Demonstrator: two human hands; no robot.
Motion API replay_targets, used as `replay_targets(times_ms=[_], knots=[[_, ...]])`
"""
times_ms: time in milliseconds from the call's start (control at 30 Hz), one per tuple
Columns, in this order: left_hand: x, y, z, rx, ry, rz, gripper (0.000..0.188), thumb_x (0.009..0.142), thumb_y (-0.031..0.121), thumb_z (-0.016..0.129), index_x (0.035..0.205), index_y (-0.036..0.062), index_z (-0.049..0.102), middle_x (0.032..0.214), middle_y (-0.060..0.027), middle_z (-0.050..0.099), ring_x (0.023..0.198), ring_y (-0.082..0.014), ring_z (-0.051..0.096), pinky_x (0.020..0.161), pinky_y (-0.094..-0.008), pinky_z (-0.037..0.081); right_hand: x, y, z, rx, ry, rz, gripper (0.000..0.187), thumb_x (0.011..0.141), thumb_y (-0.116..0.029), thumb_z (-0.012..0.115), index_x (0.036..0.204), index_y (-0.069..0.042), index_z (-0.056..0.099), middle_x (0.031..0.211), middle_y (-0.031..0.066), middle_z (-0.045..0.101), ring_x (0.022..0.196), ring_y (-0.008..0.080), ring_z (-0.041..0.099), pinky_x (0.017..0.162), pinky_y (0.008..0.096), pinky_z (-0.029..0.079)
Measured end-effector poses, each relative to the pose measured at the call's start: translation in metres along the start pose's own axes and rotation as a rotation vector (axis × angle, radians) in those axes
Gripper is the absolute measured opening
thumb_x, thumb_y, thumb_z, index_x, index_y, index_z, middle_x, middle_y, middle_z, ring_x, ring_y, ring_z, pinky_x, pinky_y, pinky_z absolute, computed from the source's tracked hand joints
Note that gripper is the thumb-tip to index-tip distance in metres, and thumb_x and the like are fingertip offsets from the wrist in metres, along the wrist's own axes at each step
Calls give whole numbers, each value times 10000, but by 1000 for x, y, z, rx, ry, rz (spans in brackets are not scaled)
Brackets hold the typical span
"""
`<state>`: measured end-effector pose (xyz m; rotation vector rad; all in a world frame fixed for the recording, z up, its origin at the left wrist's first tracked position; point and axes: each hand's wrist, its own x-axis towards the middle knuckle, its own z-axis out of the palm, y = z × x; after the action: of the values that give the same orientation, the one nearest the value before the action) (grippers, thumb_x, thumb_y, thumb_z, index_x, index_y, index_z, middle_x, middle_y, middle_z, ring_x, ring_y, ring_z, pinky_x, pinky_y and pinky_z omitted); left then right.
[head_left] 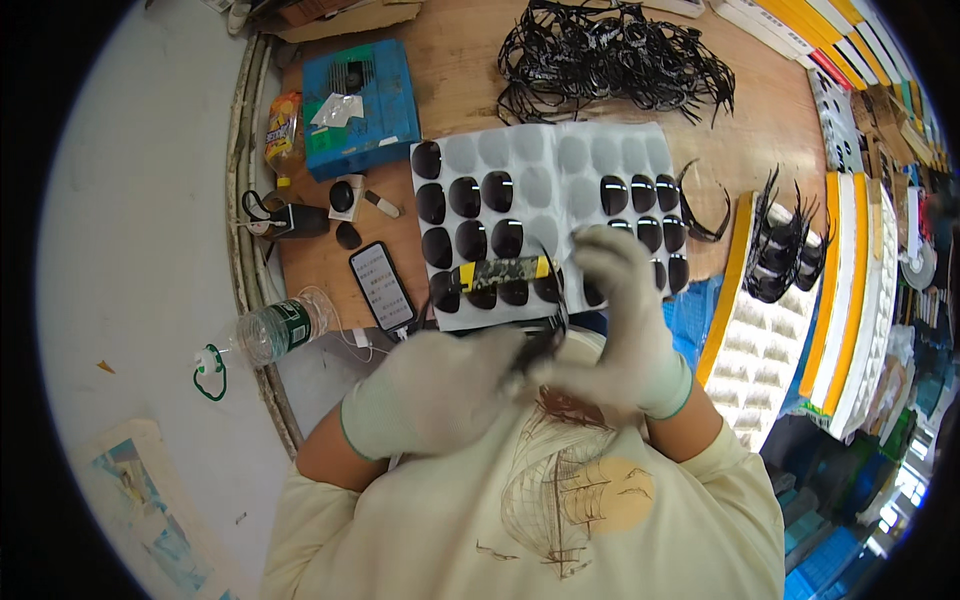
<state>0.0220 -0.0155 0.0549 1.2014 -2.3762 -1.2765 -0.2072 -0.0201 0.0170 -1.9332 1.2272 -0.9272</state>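
Note:
My left hand (425,390), in a white glove, is closed around a black eyeglass frame (540,345) in front of my chest. Thin dark temples rise from the frame toward the sheet; motion blur hides its detail. On the right, my right hand (640,330), also gloved, has its thumb near the frame and its fingers stretched upward, apart from the thumb. Just beyond the hands lies a white sheet (555,140) bearing rows of dark sunglass lenses (470,240). Across its near part rests a camouflage-patterned piece with yellow ends (505,273).
A tangled heap of black frames (610,60) lies at the back. To the left are a blue box (360,110), a phone (382,287) and a plastic bottle (275,332). White trays (760,350) stand at the right, one holding black frames (785,245).

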Motion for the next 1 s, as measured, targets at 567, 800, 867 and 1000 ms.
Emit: replay_targets(times_ms=[567, 800, 867, 1000], knots=[[109, -244, 4, -185, 848, -730, 459, 909, 356, 638, 1118, -50, 686, 1029, -244, 713, 961, -336, 688, 851, -395, 517, -7, 45, -50, 387, -273, 142, 591, 906, 16, 572, 1432, 145, 334, 1165, 277, 626, 1076, 395, 652, 934, 415, 518], [45, -65, 31, -1024, 585, -458, 285, 981, 237, 594, 1134, -3, 604, 880, -58, 630, 737, -122, 595, 623, -279, 484, -19, 30, -29, 687, -258, 375, 410, 899, 55, 472, 1296, 58, 368, 1051, 170, 670, 964, 228, 693, 818, 319, 542], [38, -41, 50, -1260, 410, -365, 256, 959, 182, 630, 1142, 21, 552, 917, -57, 624, 715, -113, 584, 597, -265, 481, -12, 22, -14, 436, -374, 312, 398, 911, -3, 505, 1284, 62, 385, 856, 154, 691, 798, 276, 709, 744, 353, 554], [27, -48, 60, -1315, 361, -244, 241, 952, 145, 647, 1132, 15, 555, 977, -86, 648, 715, -121, 597, 612, -266, 507, -15, 1, 12, 453, -221, 286, 312, 934, -103, 610, 1178, 61, 505, 843, 145, 719, 749, 286, 713, 699, 359, 554]])
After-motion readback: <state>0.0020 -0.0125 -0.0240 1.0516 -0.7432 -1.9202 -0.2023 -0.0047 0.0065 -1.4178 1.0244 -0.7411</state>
